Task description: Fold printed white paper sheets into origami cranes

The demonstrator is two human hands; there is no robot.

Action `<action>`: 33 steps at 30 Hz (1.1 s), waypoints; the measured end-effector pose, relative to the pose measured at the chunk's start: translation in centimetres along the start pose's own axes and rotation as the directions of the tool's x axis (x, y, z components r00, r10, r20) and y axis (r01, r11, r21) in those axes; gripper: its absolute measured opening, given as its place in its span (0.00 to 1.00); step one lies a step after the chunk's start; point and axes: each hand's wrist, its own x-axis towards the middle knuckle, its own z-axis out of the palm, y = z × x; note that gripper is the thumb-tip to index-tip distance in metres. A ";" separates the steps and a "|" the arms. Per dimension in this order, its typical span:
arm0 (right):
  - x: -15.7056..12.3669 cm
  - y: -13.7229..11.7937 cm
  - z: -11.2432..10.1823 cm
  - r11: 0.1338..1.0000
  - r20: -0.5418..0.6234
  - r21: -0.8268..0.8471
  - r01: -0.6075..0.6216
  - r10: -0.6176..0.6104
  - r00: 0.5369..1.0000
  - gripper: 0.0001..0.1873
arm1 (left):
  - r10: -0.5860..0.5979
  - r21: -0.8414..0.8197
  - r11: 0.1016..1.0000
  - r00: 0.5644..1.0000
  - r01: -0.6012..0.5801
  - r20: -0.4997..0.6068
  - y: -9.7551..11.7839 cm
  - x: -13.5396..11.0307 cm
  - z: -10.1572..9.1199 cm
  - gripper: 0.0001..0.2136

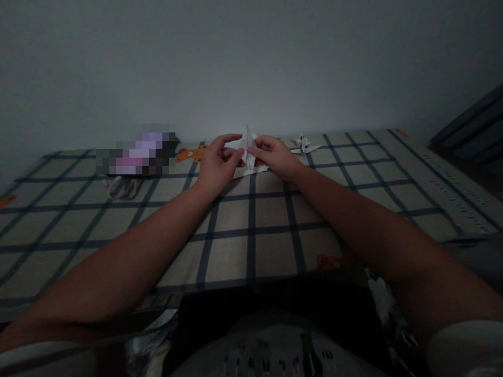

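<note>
A folded piece of white paper with a pointed tip stands up between my two hands, near the far side of the table. My left hand pinches its left side with thumb and fingers. From the right, my right hand grips the same paper, its thumb close to my left thumb. Beneath the hands lies a flat white sheet, partly covered by them. Just right of my right hand rests a folded paper piece with several sharp points, like an origami crane.
A checked cloth with bear prints covers the table. On the left lies a blurred-out, phone-like object with a cord beside it. A pale wall rises behind the table. Dark slats show at the far right.
</note>
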 end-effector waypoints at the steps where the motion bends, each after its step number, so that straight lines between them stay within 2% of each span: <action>1: 0.0 -0.1 0.0 1.000 0.013 -0.002 -0.004 0.004 1.000 0.16 | -0.001 0.004 1.000 1.000 0.001 0.002 0.0 0.0 0.0 0.21; 6: -0.1 -0.1 -0.4 0.997 -0.038 -0.075 0.015 -0.018 0.999 0.19 | -0.080 -0.019 0.997 0.996 0.081 0.043 -0.2 0.0 0.1 0.28; 9: -0.1 -0.1 -0.5 0.996 -0.045 -0.092 0.018 -0.022 0.999 0.18 | -0.082 -0.037 0.996 0.994 0.084 0.067 -0.2 0.0 0.1 0.31; 15: 0.0 0.3 -0.5 0.997 0.040 -0.050 0.061 -0.059 0.997 0.12 | -0.030 -0.050 0.998 0.997 0.034 0.073 -0.4 0.1 0.0 0.26; 18: 0.1 0.5 -0.7 0.992 -0.013 -0.097 0.082 -0.083 0.996 0.14 | -0.067 -0.117 0.990 0.993 0.079 0.101 -0.9 0.3 0.2 0.26; 23: 0.2 0.5 -0.8 0.987 -0.048 -0.132 0.091 -0.098 0.994 0.14 | -0.099 -0.147 0.981 0.978 0.127 0.184 -1.5 0.4 0.4 0.34; 33: -0.1 0.1 -0.4 0.978 -0.096 -0.170 0.120 -0.137 0.986 0.14 | -0.124 -0.192 0.970 0.981 0.151 0.148 -1.2 0.2 0.6 0.34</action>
